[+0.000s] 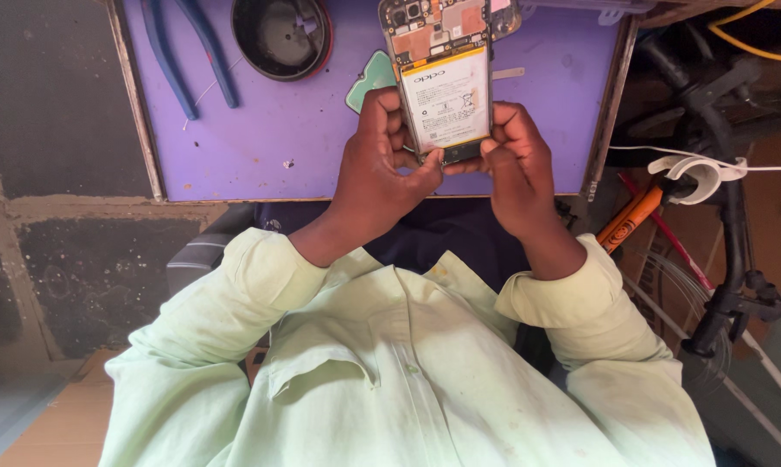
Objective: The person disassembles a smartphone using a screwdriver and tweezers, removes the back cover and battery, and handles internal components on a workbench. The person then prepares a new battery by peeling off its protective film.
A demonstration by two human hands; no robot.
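Note:
An opened smartphone (445,82) with its back cover off shows a white-labelled battery and circuit boards. My left hand (375,169) grips its lower left side, thumb pressed at the bottom edge. On the other side my right hand (516,164) holds the lower right edge, its thumb meeting the left one at the phone's bottom. The phone hovers above a purple work table (261,143). A pale green shirt covers both arms.
Blue-handled pliers (187,52) lie at the table's back left. A round black dish with a red rim (282,35) sits beside them, and a green flat piece (369,78) lies under the phone. A bicycle frame (719,199) and cables stand right of the table.

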